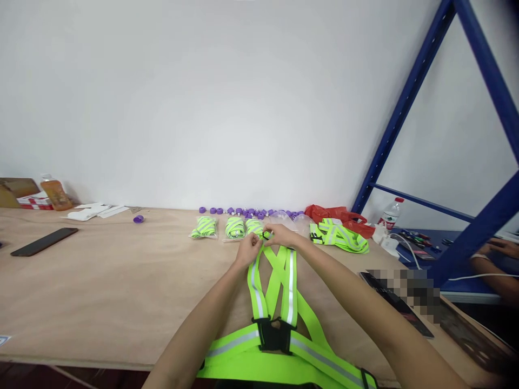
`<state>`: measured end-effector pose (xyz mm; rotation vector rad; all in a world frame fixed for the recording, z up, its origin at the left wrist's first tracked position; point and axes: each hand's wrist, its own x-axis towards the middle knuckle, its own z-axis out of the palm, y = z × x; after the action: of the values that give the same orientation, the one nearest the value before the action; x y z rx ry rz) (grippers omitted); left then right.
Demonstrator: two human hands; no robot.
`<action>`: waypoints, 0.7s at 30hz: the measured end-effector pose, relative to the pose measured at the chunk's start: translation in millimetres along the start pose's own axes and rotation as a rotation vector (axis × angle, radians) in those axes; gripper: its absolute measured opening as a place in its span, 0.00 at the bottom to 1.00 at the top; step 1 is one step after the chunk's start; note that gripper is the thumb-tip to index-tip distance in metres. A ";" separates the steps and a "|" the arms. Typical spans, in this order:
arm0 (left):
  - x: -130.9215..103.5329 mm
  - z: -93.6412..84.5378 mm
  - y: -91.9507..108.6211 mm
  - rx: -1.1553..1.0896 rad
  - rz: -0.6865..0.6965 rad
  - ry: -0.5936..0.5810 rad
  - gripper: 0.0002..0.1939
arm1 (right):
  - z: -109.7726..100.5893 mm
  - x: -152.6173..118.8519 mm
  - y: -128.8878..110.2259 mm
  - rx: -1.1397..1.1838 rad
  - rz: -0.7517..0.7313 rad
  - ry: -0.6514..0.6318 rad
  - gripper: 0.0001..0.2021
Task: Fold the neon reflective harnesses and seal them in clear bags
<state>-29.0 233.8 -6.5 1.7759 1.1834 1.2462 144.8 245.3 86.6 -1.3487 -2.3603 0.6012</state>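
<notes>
A neon-green reflective vest (291, 286) made of elastic straps with silver stripes lies on the wooden table, its waist part hanging towards me over the front edge. A black plastic connector (275, 335) joins its straps in the lower middle. My left hand (248, 249) pinches a strap at the far end of the vest. Beside it, my right hand (279, 235) pinches the same end by a small black slider (267, 235). The fingertips of both hands nearly meet there, partly hiding the strap.
Bagged rolled vests (204, 227) stand behind my hands, with several purple rings (239, 211) along the wall. Right are a folded vest (338, 236), a red bag (340, 215), a bottle (390, 214) and a blue frame (401, 108). A dark phone-like slab (44, 241) lies left. Another person's arm (494, 270) shows far right.
</notes>
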 end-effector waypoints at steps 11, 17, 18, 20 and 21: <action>-4.9 8.8 -20.2 -0.149 0.065 -0.030 0.14 | -1.8 -0.5 -2.9 -0.227 -0.092 -0.050 0.12; -8.0 9.6 -21.2 -0.225 0.120 -0.065 0.17 | -3.3 0.5 -1.2 -0.324 -0.077 -0.038 0.13; -8.9 10.4 -22.0 -0.239 0.117 -0.064 0.18 | -1.4 -0.2 -2.5 -0.341 -0.078 -0.040 0.13; -10.6 11.9 -24.1 -0.260 0.103 -0.059 0.21 | 3.8 -2.1 -5.7 -0.380 -0.078 -0.036 0.13; -11.3 12.5 -25.1 -0.268 0.096 -0.055 0.22 | 6.9 -3.0 -7.4 -0.401 -0.077 -0.029 0.13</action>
<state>-26.2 232.6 -36.5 1.6709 0.8638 1.3335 137.5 238.0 84.4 -1.4010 -2.6397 0.1264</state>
